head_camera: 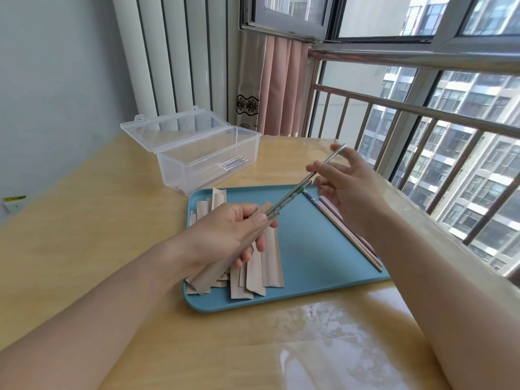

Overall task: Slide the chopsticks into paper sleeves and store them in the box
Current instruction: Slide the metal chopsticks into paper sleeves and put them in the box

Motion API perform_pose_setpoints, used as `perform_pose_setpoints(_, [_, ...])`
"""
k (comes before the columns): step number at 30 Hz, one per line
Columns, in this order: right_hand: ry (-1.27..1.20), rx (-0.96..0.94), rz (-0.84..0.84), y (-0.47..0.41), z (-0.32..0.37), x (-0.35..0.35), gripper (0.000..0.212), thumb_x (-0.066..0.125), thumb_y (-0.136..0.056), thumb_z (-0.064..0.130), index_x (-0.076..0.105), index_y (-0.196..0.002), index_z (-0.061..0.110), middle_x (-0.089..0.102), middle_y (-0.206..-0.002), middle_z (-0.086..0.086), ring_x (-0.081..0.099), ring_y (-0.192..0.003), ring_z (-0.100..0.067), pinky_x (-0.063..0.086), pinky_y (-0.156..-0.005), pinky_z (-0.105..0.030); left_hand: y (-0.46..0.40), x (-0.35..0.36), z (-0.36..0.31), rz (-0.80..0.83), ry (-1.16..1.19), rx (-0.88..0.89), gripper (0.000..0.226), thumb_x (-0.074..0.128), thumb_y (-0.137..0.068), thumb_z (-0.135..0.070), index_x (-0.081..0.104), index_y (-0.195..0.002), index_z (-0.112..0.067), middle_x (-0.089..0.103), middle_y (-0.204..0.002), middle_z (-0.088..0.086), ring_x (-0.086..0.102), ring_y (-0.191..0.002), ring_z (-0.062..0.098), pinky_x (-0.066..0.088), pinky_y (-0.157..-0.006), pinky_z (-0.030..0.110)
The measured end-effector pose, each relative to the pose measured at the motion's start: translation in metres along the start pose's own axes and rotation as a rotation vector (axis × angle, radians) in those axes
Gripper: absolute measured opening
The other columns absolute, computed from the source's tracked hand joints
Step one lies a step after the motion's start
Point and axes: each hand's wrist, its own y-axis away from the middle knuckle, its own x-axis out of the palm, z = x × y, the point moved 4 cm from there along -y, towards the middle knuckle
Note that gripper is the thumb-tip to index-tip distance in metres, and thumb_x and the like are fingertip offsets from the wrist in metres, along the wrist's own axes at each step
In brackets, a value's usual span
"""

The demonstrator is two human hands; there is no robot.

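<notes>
Chopsticks [302, 184] stood partly inside a brown paper sleeve [225, 256] gripped in the curled fingers of the left hand [228, 235] above the tray's left side, where more loose sleeves [264, 271] lay piled on the blue tray [309, 260], and behind them, near the table's far left corner, the clear plastic box [197, 153] sat with its lid up and a few chopsticks on its floor. Further right, the right hand [349, 187] pinched the upper end of that pair between thumb and fingers, over spare chopsticks [351, 235] lying along the tray's right edge on the wooden table [84, 220]
</notes>
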Motion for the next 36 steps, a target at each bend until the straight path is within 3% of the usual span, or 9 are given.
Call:
perform_pose_setpoints(2, [0.05, -0.066, -0.046, -0.002, 0.004, -0.008, 0.066, 0.072, -0.086, -0.001, 0.041, -0.142, 0.014, 0.069, -0.092, -0.022, 0.061, -0.065, -0.019, 0.051, -0.061, -0.028, 0.0, 0.0, 0.0, 0.007, 0.001, -0.002, 0.029, 0.045, -0.105, -0.029, 0.066, -0.113, -0.011, 0.061, -0.072, 0.004, 0.05, -0.05, 0.011, 0.045, -0.045, 0.022])
perform_pose_setpoints(4, [0.062, -0.09, -0.039, -0.002, 0.004, -0.011, 0.074, 0.074, -0.084, -0.001, 0.038, -0.146, 0.015, 0.067, -0.088, -0.019, 0.063, -0.068, -0.02, 0.05, -0.062, -0.03, 0.0, -0.001, 0.0, 0.013, 0.0, 0.0, 0.029, 0.045, -0.105, -0.03, 0.067, -0.113, -0.012, 0.062, -0.072, 0.004, 0.051, -0.05, 0.012, 0.046, -0.046, 0.022])
perform_pose_setpoints(7, [0.112, -0.104, 0.025, -0.001, -0.001, -0.003, 0.058, 0.073, -0.085, -0.001, 0.05, -0.137, 0.01, 0.068, -0.081, -0.012, 0.064, -0.07, -0.02, 0.049, -0.062, -0.031, 0.0, -0.001, 0.001, 0.008, 0.023, 0.005, 0.029, 0.046, -0.104, -0.03, 0.068, -0.113, -0.012, 0.062, -0.073, 0.004, 0.051, -0.052, 0.012, 0.046, -0.047, 0.023])
perform_pose_setpoints(12, [0.143, -0.083, 0.111, 0.001, -0.012, 0.009, 0.038, 0.066, -0.094, 0.007, 0.06, -0.131, 0.011, 0.074, -0.088, -0.008, 0.066, -0.069, -0.019, 0.053, -0.06, -0.028, -0.002, -0.004, 0.001, -0.025, 0.037, 0.014, 0.029, 0.046, -0.104, -0.029, 0.068, -0.112, -0.012, 0.062, -0.073, 0.004, 0.051, -0.051, 0.011, 0.046, -0.047, 0.022])
perform_pose_setpoints(16, [0.26, -0.118, 0.132, 0.002, -0.012, 0.011, 0.038, 0.064, -0.096, 0.012, 0.061, -0.134, 0.008, 0.075, -0.081, -0.001, 0.067, -0.066, -0.018, 0.053, -0.057, -0.026, -0.002, -0.005, 0.001, -0.031, 0.059, 0.005, 0.029, 0.046, -0.104, -0.029, 0.068, -0.112, -0.012, 0.061, -0.072, 0.003, 0.051, -0.05, 0.01, 0.046, -0.046, 0.022])
perform_pose_setpoints(30, [0.349, -0.098, 0.224, 0.009, -0.014, 0.019, 0.021, 0.061, -0.098, 0.019, 0.071, -0.115, 0.01, 0.072, -0.077, -0.006, 0.065, -0.064, -0.021, 0.053, -0.056, -0.029, -0.005, -0.008, 0.005, -0.01, 0.077, 0.002, 0.028, 0.047, -0.104, -0.029, 0.068, -0.112, -0.012, 0.062, -0.071, 0.001, 0.049, -0.05, 0.009, 0.044, -0.046, 0.021])
perform_pose_setpoints(36, [-0.006, 0.187, 0.313, 0.013, -0.022, 0.026, 0.014, 0.059, -0.097, 0.014, 0.068, -0.099, 0.003, 0.063, -0.076, -0.009, 0.059, -0.058, -0.016, 0.053, -0.052, -0.02, -0.006, -0.009, 0.004, 0.042, 0.12, 0.003, 0.029, 0.048, -0.104, -0.028, 0.067, -0.116, -0.01, 0.063, -0.075, 0.003, 0.051, -0.052, 0.01, 0.046, -0.047, 0.022])
